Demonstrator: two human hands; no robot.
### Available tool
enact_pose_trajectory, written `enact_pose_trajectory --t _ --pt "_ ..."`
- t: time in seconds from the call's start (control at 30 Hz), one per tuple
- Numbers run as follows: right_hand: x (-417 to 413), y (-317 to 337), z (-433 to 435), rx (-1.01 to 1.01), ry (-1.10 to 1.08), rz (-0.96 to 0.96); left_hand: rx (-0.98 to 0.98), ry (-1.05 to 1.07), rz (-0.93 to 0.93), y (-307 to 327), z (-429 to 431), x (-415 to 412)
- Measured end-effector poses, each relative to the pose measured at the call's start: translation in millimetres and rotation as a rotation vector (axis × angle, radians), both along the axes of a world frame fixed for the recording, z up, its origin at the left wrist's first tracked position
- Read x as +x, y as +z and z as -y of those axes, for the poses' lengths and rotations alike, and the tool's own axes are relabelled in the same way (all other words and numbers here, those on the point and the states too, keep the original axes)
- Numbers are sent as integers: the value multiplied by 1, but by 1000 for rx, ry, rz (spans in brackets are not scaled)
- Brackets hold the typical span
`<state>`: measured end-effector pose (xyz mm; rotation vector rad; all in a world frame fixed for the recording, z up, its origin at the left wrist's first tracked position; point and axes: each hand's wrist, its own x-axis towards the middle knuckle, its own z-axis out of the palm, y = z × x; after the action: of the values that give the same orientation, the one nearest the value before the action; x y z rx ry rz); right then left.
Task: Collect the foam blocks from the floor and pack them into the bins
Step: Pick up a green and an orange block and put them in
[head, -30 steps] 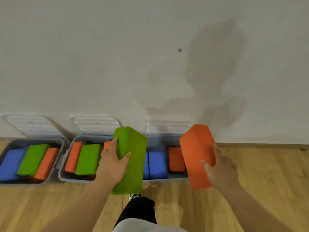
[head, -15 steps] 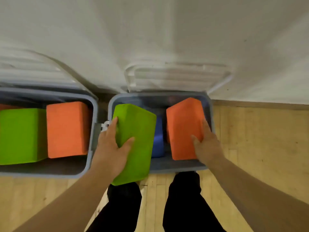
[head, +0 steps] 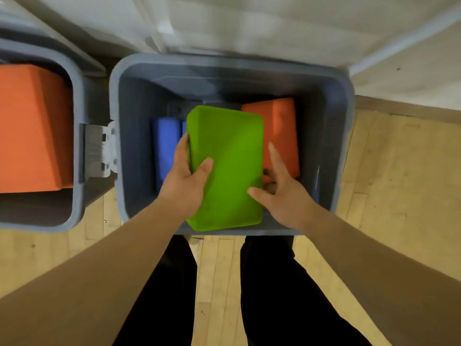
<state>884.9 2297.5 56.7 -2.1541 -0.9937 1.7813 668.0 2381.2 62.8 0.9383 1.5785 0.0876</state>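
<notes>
I am leaning over an open grey bin (head: 347, 126). My left hand (head: 183, 182) grips a green foam block (head: 224, 166) by its left edge, thumb on top, holding it just above the bin's middle. An orange foam block (head: 283, 131) lies inside the bin at the right, free of my grip. My right hand (head: 283, 193) hovers over that block's near end with loose fingers, its thumb touching the green block's right edge. Blue foam blocks (head: 164, 146) stand inside at the left, partly hidden by the green block.
A second grey bin (head: 77, 121) stands to the left with a large orange block (head: 32, 126) in it. A grey latch (head: 99, 151) sits between the bins. Clear lids (head: 249, 28) lean against the white wall. My legs (head: 274, 283) stand on the wooden floor.
I have moved closer and bent over the bin. The orange block has left my right hand and lies inside. My left hand has carried the green block over the bin's middle.
</notes>
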Motion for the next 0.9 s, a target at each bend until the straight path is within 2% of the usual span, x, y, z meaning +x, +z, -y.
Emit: enact_pose_trajectory --t 0.07,0.17,0.33,0.4,0.5,0.57,0.7,0.9 --pt "7 7 -5 24 48 23 -15 -40 33 -9 -5 21" --pt "34 9 -17 43 81 156 1 -76 69 -34 -19 61" --pt "81 -31 -32 13 209 431 30 -334 -87 -95 -30 123" --pt "86 -49 -32 -58 271 459 35 -440 -106 -112 -24 133" --pt "84 -57 -27 -72 270 466 17 -466 -61 -113 -14 120" --pt "80 -49 -24 -92 261 492 24 -509 -96 -97 -8 98" --pt "56 -8 -20 -131 333 487 1 -596 -292 -36 4 37" --pt "-20 124 -40 -160 469 517 64 -662 -422 114 4 -61"
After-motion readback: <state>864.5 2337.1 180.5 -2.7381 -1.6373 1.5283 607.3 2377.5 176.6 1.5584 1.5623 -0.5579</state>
